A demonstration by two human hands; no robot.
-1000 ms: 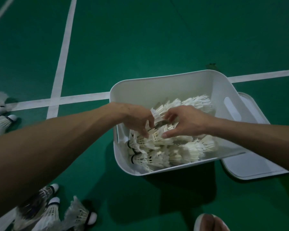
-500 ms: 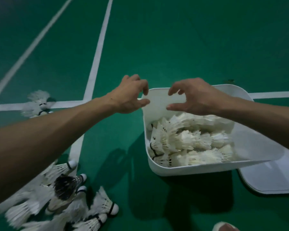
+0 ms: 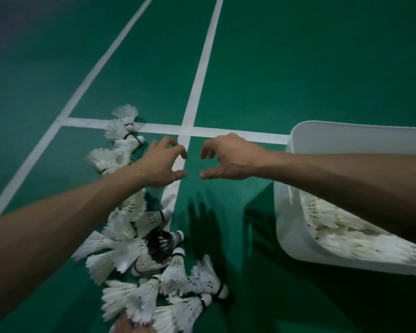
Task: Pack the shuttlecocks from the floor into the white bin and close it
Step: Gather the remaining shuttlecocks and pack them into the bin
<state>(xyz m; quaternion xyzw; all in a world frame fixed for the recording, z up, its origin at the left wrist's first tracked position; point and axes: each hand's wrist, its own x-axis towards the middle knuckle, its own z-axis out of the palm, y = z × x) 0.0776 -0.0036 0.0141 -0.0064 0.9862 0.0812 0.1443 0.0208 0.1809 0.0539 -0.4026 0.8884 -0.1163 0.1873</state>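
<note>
A: Hands?
B: Left hand [image 3: 161,162] and right hand [image 3: 228,157] are empty, fingers loosely curled, apart, probably cupped to scoop.
A: Shuttlecocks [image 3: 154,255]?
B: Piled on the floor [image 3: 298,68] under the left arm, beside the bin [image 3: 291,227]. More sit inside the bin, which is uncovered.

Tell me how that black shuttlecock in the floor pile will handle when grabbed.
The black shuttlecock is probably very light, being mostly open feather skirt. Its thin feathers would likely crush if squeezed. Wedged among white shuttlecocks, it may drag neighbours along.
</note>
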